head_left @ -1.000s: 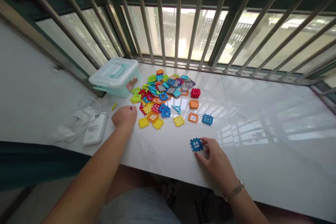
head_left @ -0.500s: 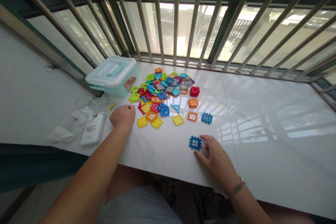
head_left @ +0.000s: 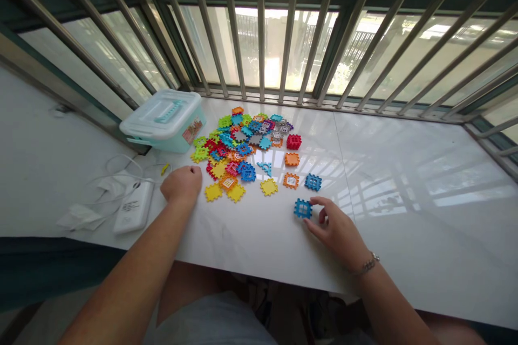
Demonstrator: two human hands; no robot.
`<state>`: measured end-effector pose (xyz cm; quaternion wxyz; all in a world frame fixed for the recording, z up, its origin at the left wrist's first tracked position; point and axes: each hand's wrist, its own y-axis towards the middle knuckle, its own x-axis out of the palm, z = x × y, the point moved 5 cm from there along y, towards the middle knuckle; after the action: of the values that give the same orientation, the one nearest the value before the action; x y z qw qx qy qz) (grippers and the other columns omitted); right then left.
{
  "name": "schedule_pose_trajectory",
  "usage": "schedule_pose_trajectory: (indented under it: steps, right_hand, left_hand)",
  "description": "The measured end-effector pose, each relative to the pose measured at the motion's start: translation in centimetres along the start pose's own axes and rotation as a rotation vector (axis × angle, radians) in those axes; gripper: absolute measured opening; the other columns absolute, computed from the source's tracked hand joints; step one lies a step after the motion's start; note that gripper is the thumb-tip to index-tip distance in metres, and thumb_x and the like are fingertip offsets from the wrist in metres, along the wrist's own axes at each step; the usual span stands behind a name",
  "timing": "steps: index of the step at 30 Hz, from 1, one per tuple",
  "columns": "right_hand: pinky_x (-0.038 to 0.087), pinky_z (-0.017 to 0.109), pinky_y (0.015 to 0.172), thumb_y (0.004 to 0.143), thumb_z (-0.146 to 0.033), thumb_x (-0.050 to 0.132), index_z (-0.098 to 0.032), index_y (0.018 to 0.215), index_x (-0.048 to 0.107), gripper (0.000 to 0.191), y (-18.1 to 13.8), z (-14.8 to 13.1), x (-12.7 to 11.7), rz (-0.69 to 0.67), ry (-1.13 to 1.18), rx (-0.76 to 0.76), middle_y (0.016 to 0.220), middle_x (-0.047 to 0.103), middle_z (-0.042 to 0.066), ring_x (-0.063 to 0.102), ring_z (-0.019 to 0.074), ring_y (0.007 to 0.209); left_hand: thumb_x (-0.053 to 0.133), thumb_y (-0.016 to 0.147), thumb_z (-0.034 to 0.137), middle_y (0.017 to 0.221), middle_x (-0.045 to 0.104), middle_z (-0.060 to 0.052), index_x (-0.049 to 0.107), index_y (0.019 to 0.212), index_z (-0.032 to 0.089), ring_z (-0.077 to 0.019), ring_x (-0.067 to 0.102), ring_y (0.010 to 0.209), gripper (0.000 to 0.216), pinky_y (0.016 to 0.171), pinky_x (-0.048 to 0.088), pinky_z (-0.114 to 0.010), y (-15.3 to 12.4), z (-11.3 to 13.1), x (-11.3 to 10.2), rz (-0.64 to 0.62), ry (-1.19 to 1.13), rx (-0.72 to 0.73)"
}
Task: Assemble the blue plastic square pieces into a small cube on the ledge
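My right hand (head_left: 338, 226) has its thumb and index finger on the right-hand edge of a blue square building tile with a window grid (head_left: 303, 208). Just beyond it lies another blue window tile (head_left: 313, 181), with an orange window tile (head_left: 291, 180) to its left. My left hand (head_left: 182, 184) rests as a closed fist on the table, and nothing shows in it. To the right of that fist is a heap of colourful interlocking tiles (head_left: 243, 149). A yellow tile (head_left: 269, 187) and a small blue triangular piece (head_left: 265, 167) lie apart from the heap.
An orange tile (head_left: 292, 159) and a red block (head_left: 294, 142) stand farther back. At the left are a lidded pale-green box (head_left: 162, 118), a white power bank (head_left: 133, 207), cables and crumpled tissue (head_left: 83, 216). Metal bars (head_left: 261, 38) line the far edge of the white table (head_left: 396, 237).
My right hand has slid the blue window tile away from me, closer to the other blue tile. The left fist stays in place. The whole view has shifted slightly.
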<state>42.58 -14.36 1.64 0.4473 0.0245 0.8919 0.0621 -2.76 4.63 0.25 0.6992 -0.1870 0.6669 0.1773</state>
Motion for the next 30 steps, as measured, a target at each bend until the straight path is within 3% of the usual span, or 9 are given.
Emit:
schedule_pose_trajectory:
  steps: [2,6,11,20,28,30]
  right_hand:
    - [0.058,0.035,0.066,0.093,-0.05,0.078,-0.029,0.134,0.062,0.049,1.9,1.3,-1.3,0.06,0.019,0.032,0.089,0.073,0.0,0.068,0.0197,0.066]
    - [0.059,0.036,0.067,0.092,-0.058,0.079,-0.028,0.133,0.057,0.055,5.6,3.5,-3.2,0.177,0.075,0.013,0.125,0.078,0.008,0.067,0.0176,0.068]
    - [0.056,0.036,0.066,0.09,-0.064,0.079,-0.027,0.129,0.061,0.056,6.9,5.8,-3.1,0.168,0.086,0.059,0.097,0.078,0.003,0.065,0.0192,0.066]
    - [0.056,0.036,0.063,0.091,-0.063,0.078,-0.027,0.13,0.056,0.057,6.6,6.2,-2.1,0.125,0.169,0.074,0.13,0.078,0.012,0.061,0.0166,0.064]
    - [0.054,0.034,0.066,0.091,-0.053,0.078,-0.028,0.132,0.057,0.053,6.7,6.3,-1.8,0.102,0.086,0.088,0.12,0.08,0.006,0.065,0.017,0.067]
    - [0.053,0.034,0.066,0.091,-0.053,0.078,-0.028,0.133,0.059,0.053,6.6,6.3,-1.8,0.101,0.074,0.097,0.104,0.079,0.003,0.065,0.018,0.066]
  left_hand:
    - [0.035,0.103,0.039,0.118,0.081,-0.026,0.086,0.119,0.014,-0.0437,0.075,0.108,0.059,0.085,0.059,-0.05,0.0,0.0,0.0,0.001,0.001,0.0]
    - [0.035,0.103,0.04,0.117,0.08,-0.026,0.086,0.12,0.013,-0.0445,0.075,0.108,0.06,0.086,0.06,-0.05,0.1,0.0,0.1,0.005,0.006,-0.003]
    - [0.035,0.103,0.041,0.117,0.08,-0.027,0.086,0.119,0.013,-0.0447,0.075,0.107,0.06,0.085,0.059,-0.05,0.1,0.0,0.2,0.007,0.016,-0.008]
    - [0.035,0.103,0.042,0.118,0.08,-0.027,0.085,0.12,0.013,-0.0453,0.074,0.108,0.061,0.085,0.059,-0.051,0.0,0.0,0.1,0.005,0.027,-0.005]
    - [0.035,0.103,0.039,0.119,0.08,-0.027,0.085,0.12,0.013,-0.0447,0.075,0.108,0.059,0.085,0.059,-0.05,-0.1,0.1,-0.1,0.009,0.041,-0.011]
    - [0.035,0.103,0.039,0.118,0.08,-0.027,0.085,0.119,0.013,-0.0444,0.075,0.108,0.059,0.085,0.059,-0.05,-0.2,0.1,-0.1,0.01,0.045,-0.008]
